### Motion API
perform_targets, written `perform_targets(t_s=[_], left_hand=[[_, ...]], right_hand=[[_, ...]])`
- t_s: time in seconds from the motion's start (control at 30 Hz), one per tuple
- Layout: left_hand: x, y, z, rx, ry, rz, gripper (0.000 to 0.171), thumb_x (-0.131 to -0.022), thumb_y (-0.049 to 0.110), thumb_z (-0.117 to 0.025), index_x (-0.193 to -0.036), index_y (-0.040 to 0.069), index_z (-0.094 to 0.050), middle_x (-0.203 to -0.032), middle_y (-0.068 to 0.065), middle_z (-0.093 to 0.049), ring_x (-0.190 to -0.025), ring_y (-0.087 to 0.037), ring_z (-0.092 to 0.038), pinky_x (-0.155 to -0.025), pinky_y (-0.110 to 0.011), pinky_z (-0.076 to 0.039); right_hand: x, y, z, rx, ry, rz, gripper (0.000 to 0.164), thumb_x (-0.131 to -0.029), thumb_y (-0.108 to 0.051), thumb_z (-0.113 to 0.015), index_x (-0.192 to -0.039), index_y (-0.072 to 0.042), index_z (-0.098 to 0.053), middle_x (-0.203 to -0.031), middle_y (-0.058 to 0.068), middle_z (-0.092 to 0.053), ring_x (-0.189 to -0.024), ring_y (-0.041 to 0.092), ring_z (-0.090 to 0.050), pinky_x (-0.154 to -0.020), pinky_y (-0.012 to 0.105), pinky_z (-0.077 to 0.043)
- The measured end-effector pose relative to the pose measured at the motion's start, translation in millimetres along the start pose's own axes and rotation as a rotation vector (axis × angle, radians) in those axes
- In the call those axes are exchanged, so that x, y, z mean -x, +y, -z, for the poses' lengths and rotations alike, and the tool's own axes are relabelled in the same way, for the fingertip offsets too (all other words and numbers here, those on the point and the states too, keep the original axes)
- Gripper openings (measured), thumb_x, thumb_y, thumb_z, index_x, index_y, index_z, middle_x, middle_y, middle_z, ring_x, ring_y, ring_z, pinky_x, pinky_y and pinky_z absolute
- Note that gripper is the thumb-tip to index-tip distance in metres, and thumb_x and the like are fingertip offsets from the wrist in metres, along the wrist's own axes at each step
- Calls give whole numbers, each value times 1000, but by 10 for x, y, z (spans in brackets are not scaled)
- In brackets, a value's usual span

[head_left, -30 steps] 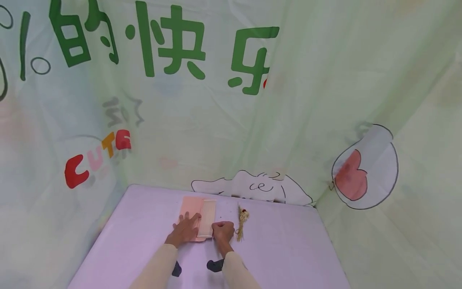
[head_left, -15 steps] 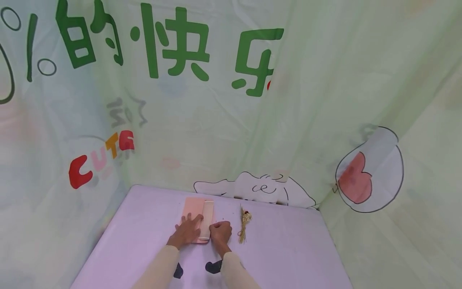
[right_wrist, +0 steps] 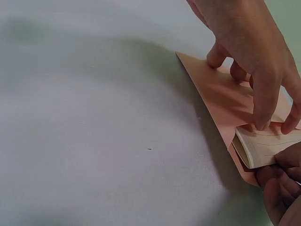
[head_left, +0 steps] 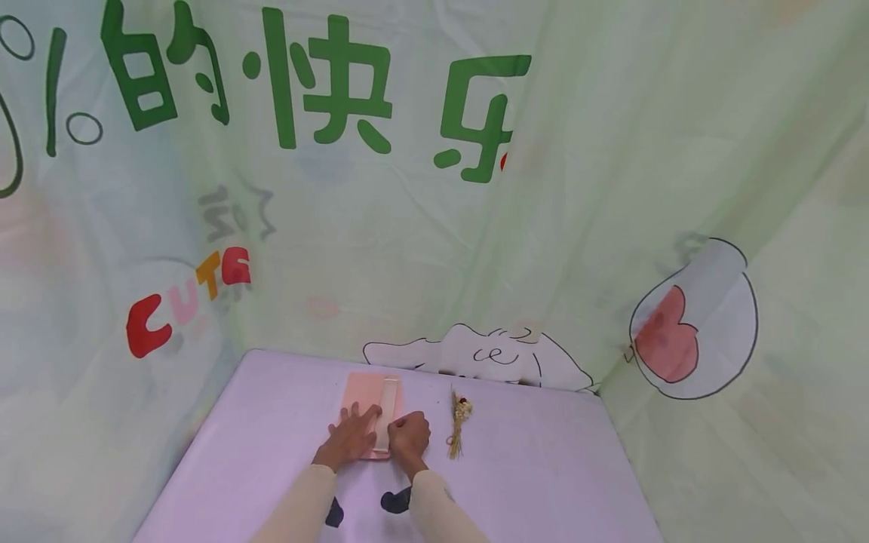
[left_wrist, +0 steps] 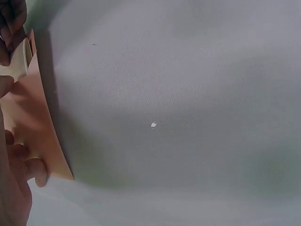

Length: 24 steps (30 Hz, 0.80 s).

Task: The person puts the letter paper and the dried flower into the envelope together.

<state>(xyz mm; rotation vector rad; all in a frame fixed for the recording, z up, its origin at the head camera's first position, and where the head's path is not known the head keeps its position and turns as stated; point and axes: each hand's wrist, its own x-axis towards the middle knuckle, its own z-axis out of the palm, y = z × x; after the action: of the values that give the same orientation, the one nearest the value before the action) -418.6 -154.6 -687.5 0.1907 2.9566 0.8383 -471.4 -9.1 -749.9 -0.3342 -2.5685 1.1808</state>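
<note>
A pink envelope (head_left: 362, 388) lies on the table, a folded cream letter sheet (right_wrist: 263, 141) with thin printed lines part-way inside its right-hand opening. Spread over the envelope, my left hand (head_left: 348, 439) presses it down; in the right wrist view its thumb and index fingertips touch down at the opening's edge, over the sheet. From the right side my right hand (head_left: 409, 439) pinches the sheet's outer part, thumb on top and curled fingers below. The envelope's flap is mostly hidden under the sheet and the right hand.
A small bunch of dried flowers (head_left: 458, 422) lies to the right of the envelope. The lilac table (head_left: 543, 467) is backed by a printed cloth curtain (head_left: 407, 249). A tiny white scrap (left_wrist: 153, 125) shows on the cloth in the left wrist view.
My right hand has moved left with the letter sheet, and the visible cream strip has become narrower as it slides further into the envelope. My left hand stays on the envelope.
</note>
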Motion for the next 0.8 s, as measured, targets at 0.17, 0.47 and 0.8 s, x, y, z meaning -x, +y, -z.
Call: perform_targets(t_s=[0.17, 0.47, 0.8], left_hand=[[-4, -37, 8, 20, 13, -19, 43, -103, 19, -67, -144, 24, -56, -161, -35, -47, -144, -68, -46, -103, -92, -37], [-8, -45, 23, -6, 17, -6, 43, -102, 19, -69, -143, 25, -56, -151, -31, -52, -135, -58, -54, -100, -87, -44], [58, 50, 86, 46, -13, -11, 43, -103, 20, -66, -145, 24, -56, -163, -36, -46, -147, -65, -44, -106, -93, -34]], right_hand=[[35, -90, 20, -17, -29, 11, 15, -80, -5, -84, -68, -7, -74, -64, 6, -69, -59, 24, -63, -58, 38, -53], [133, -258, 68, -70, -35, 69, 13, -80, -1, -81, -69, -5, -74, -64, 7, -68, -59, 21, -61, -59, 38, -53], [270, -497, 306, -79, -124, 2, 13, -84, -1, -84, -76, -3, -74, -69, 6, -69, -61, 18, -62, -58, 37, -56]])
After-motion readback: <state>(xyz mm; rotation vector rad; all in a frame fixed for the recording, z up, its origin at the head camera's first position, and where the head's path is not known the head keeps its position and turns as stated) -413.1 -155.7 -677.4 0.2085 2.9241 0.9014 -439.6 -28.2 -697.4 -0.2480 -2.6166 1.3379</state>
